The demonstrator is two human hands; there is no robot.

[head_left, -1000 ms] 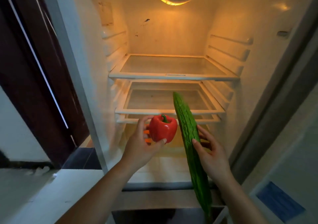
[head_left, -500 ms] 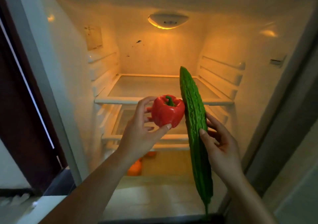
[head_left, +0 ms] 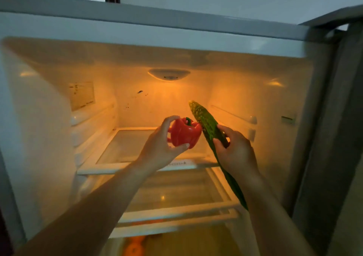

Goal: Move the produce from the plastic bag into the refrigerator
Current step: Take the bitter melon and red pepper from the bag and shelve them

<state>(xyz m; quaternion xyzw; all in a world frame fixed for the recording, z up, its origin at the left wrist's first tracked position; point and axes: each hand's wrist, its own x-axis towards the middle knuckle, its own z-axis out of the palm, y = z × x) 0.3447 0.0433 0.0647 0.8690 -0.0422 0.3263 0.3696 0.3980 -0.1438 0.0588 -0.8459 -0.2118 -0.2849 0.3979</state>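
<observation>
Since the earlier frames both hands have lifted and reached deeper into the open refrigerator (head_left: 45, 138). They have gone from the level of the lower shelves up to the top glass shelf (head_left: 135, 168).

The left hand (head_left: 159, 150) holds a red bell pepper (head_left: 185, 135), stem upward, just above the front half of that shelf. Its grip is clamped on the pepper, with the thumb (head_left: 181, 146) under it and the fingers curled over its far side. The right hand (head_left: 236, 152) holds a long, bumpy green bitter gourd (head_left: 206, 127) near its middle, and its grip is wrapped round it. The gourd is tilted, with its tip pointing up and back toward the lit rear wall. Its tail hangs down past the wrist, in front of the lower shelf (head_left: 176, 211). Pepper and gourd sit just beside each other and may be touching.

Both forearms are stretched forward and slightly upward. Neither item rests on anything yet.

This looks like the placing step. The next move calls for lowering the pepper onto the glass and levelling the gourd so its full length clears the shelf edge before letting go. An orange item (head_left: 135, 246) lies blurred at the bottom. The plastic bag is out of view.
</observation>
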